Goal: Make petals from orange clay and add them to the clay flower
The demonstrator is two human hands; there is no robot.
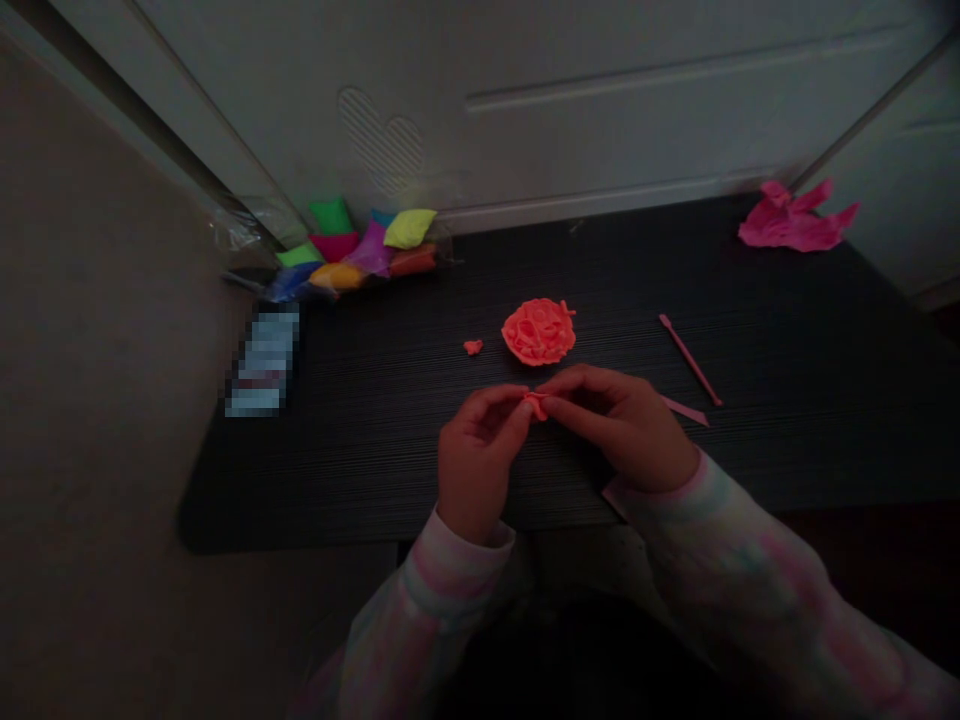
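At the left of the long, black, wood-grained tabletop (360,450) lies a pale, rectangular object (262,365), blurred into blocks, its material impossible to tell. Just behind it, a clear, crinkled plastic bag (244,235) holds soft, pillow-shaped packets (410,229) in green, yellow, purple, blue and orange. Further right sits 1 small, irregular coral clay-like lump (472,347). Nearer the front edge, the left hand (476,455) has its fingers narrowed, pinching a small, thin coral clay-like piece (536,405), which is between the 2 hands. Just beyond it, a larger, round coral clay-like form (538,333) with a rippled, folded surface rests on the tabletop. The right hand (637,425) pinches the piece's other side, fingers equally narrow. Beside this hand lie a flat pink strip (688,411), partly hidden, and a slim, straight pink rod (690,360). Near the far right corner stands a crumpled, bright pink sheet-like thing (795,225), its material unclear
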